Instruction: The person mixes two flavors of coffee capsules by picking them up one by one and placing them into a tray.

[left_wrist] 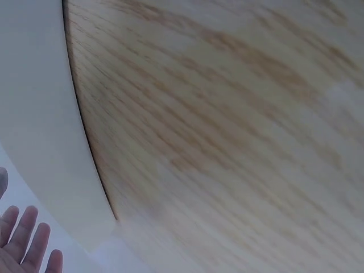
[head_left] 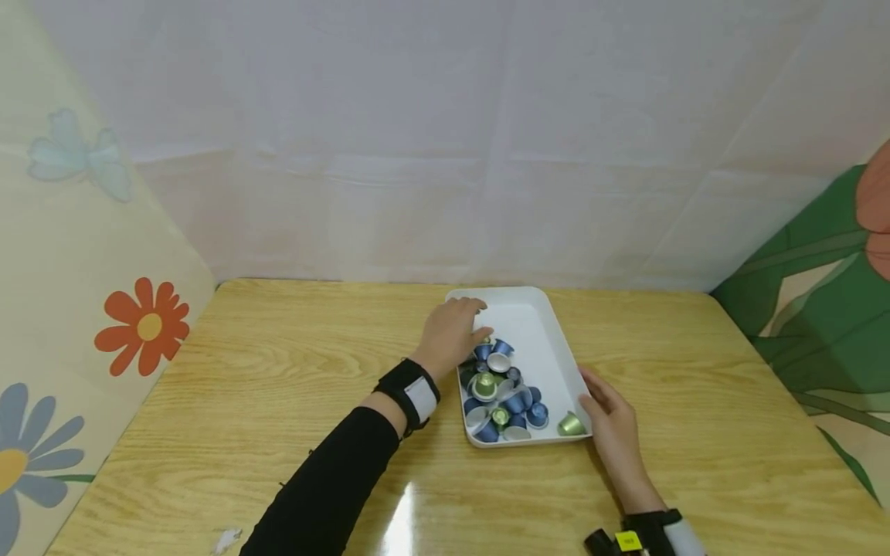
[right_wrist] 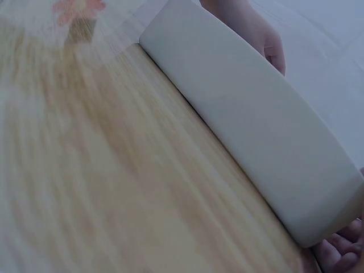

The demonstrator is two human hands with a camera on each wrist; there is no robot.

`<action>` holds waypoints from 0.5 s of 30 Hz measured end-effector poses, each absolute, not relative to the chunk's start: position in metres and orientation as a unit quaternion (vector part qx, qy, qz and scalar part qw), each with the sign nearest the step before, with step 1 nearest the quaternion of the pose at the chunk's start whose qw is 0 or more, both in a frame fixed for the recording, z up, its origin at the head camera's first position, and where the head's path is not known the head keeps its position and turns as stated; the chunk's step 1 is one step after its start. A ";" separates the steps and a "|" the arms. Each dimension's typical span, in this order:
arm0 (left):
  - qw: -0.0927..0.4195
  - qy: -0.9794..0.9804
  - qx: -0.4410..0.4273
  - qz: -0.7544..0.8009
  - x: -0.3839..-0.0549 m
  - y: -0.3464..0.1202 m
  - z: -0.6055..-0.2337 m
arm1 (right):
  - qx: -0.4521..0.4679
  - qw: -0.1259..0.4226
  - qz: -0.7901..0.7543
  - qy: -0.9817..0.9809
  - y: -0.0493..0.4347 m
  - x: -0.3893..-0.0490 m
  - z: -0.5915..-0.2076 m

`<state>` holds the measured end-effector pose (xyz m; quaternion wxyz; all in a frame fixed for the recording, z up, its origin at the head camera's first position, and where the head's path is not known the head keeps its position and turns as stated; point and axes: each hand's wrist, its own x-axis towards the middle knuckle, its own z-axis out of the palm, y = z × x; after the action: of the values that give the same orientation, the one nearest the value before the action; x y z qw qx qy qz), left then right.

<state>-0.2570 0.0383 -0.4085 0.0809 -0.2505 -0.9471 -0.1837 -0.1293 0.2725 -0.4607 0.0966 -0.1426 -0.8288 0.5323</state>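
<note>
A white tray (head_left: 531,328) stands on the wooden table with coffee capsules in it. Most of them, blue capsules (head_left: 518,401) and a few green capsules (head_left: 485,384), are heaped along its left side. One green capsule (head_left: 571,424) lies apart in the near right corner. My left hand (head_left: 450,332) is over the tray's left side, fingers stretched forward and thumb near the top of the heap; in the left wrist view its fingers (left_wrist: 25,239) look loosely extended. With thumb at the rim and fingers outside, my right hand (head_left: 615,428) grips the tray's near right corner.
The wooden table (head_left: 299,363) extends on both sides of the tray. A white cloth backdrop (head_left: 445,154) hangs behind its far edge. Flower-printed panels stand at the left (head_left: 142,324) and right (head_left: 820,309).
</note>
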 end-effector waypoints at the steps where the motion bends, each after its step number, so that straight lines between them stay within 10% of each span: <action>1: 0.083 -0.946 -0.249 -0.191 -0.257 0.037 -0.408 | -0.140 0.093 0.532 -0.830 0.273 -0.130 -0.460; 9: 0.061 -0.949 -0.220 -0.218 -0.245 0.023 -0.402 | -0.088 0.039 0.490 -0.866 0.289 -0.128 -0.445; 15: 0.069 -0.955 -0.187 -0.220 -0.226 -0.004 -0.397 | 0.004 0.131 0.399 -0.907 0.288 -0.127 -0.425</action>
<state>-0.2263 -0.0036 -0.3972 0.0687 -0.1870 -0.9550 -0.2198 -0.1268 0.2883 -0.4249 0.1315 0.0035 -0.9073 0.3993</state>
